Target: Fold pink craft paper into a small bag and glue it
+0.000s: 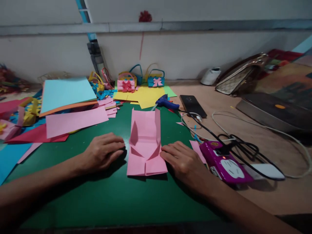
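A folded pink paper [146, 131] stands partly opened on the green mat [117, 201], its back and side flaps raised and its front part lying low with a slit in the middle. To its left my left hand [104, 152] rests on the mat, fingers loosely curled, a small gap from the paper and nothing visible in it. My right hand [182, 161] is at the paper's right edge, fingertips on the side flap; its thumb is hidden. Behind the paper lies a blue glue gun [167, 102], nozzle pointing left.
Coloured sheets [68, 94] and a pink strip [76, 122] lie left. Small paper bags [126, 85] with bows stand at the back by yellow paper [151, 96]. On the right are a phone [193, 106], a purple power strip [225, 162], tangled cables and a dark case [270, 112].
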`<control>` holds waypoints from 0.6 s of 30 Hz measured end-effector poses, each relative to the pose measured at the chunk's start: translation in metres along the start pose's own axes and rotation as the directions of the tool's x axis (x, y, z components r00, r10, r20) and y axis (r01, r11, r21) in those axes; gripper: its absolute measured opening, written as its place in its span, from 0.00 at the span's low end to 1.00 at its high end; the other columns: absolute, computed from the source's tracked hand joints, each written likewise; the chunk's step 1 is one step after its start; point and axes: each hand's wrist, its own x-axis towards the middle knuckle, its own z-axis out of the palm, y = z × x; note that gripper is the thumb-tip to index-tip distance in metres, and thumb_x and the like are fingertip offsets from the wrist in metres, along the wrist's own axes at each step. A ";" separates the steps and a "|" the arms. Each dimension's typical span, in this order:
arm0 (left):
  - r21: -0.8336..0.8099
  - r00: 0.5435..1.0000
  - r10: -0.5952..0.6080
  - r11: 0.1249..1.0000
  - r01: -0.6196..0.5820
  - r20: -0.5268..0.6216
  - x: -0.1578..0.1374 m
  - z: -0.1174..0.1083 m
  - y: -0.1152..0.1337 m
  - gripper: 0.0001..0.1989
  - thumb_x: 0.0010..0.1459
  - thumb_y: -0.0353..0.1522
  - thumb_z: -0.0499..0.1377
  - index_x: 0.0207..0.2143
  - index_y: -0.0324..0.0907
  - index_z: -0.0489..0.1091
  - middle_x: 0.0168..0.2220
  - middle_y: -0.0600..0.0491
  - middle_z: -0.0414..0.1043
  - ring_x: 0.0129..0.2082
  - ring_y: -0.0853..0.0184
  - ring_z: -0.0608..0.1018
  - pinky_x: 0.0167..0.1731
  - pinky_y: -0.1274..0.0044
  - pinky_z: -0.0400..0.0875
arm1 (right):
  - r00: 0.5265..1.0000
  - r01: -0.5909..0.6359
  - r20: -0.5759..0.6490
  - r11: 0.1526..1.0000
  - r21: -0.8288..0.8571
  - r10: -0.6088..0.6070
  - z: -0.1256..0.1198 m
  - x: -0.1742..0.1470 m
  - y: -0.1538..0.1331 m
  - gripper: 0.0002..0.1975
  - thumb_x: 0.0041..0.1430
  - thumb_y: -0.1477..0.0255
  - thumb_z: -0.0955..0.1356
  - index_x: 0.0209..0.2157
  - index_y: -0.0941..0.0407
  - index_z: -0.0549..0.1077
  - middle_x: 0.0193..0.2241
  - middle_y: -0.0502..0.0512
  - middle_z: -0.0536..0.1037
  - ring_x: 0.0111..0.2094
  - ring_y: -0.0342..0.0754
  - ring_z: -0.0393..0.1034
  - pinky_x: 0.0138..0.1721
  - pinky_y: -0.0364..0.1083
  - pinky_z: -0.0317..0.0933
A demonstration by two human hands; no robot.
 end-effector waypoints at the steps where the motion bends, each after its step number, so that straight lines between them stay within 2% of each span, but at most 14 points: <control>1: 0.017 0.998 0.052 0.998 -0.053 0.032 -0.003 0.004 -0.001 0.08 0.57 0.29 0.54 0.39 0.36 0.68 0.38 0.45 0.74 0.35 0.66 0.74 0.35 0.74 0.69 | 1.000 0.001 0.005 1.000 0.005 -0.001 0.000 0.000 0.001 0.13 0.59 0.81 0.57 0.32 0.61 0.72 0.34 0.60 0.76 0.36 0.48 0.66 0.37 0.49 0.58; 4: 0.035 0.984 0.138 0.989 -0.143 0.108 -0.005 0.013 0.002 0.10 0.58 0.32 0.53 0.40 0.37 0.67 0.39 0.45 0.73 0.36 0.63 0.73 0.36 0.72 0.69 | 1.000 0.002 0.016 1.000 0.007 -0.003 0.000 0.001 0.003 0.12 0.59 0.80 0.58 0.34 0.61 0.72 0.36 0.61 0.76 0.37 0.50 0.67 0.38 0.50 0.60; 8: 0.018 0.965 0.087 0.995 -0.094 0.247 0.000 0.012 0.012 0.12 0.60 0.37 0.51 0.39 0.38 0.67 0.41 0.46 0.71 0.39 0.60 0.71 0.38 0.69 0.68 | 1.000 -0.007 0.030 1.000 -0.022 0.008 -0.001 0.002 0.001 0.13 0.59 0.81 0.57 0.34 0.60 0.72 0.36 0.61 0.77 0.37 0.50 0.69 0.36 0.50 0.62; 11: 0.055 0.942 0.032 0.997 -0.053 0.334 -0.001 0.010 0.017 0.17 0.60 0.41 0.49 0.43 0.39 0.65 0.45 0.44 0.68 0.42 0.58 0.68 0.37 0.67 0.67 | 1.000 -0.006 -0.018 0.997 -0.083 0.005 -0.008 0.006 -0.006 0.14 0.58 0.82 0.57 0.34 0.60 0.72 0.32 0.60 0.77 0.36 0.50 0.70 0.37 0.51 0.63; 14: 0.077 0.931 0.012 0.996 -0.043 0.365 -0.003 0.008 0.022 0.21 0.60 0.44 0.47 0.45 0.38 0.64 0.48 0.42 0.65 0.42 0.56 0.67 0.36 0.66 0.67 | 0.997 0.074 -0.024 0.993 -0.092 -0.077 -0.019 0.018 -0.016 0.15 0.56 0.84 0.57 0.38 0.61 0.71 0.34 0.60 0.77 0.39 0.50 0.69 0.42 0.52 0.60; 18: 0.101 0.939 0.028 0.993 -0.066 0.342 -0.006 0.008 0.026 0.22 0.61 0.43 0.45 0.44 0.34 0.64 0.48 0.40 0.65 0.41 0.56 0.67 0.35 0.67 0.67 | 0.976 0.207 0.103 0.969 -0.136 -0.194 -0.018 0.043 -0.028 0.17 0.58 0.83 0.54 0.38 0.61 0.71 0.37 0.60 0.76 0.43 0.53 0.67 0.45 0.57 0.56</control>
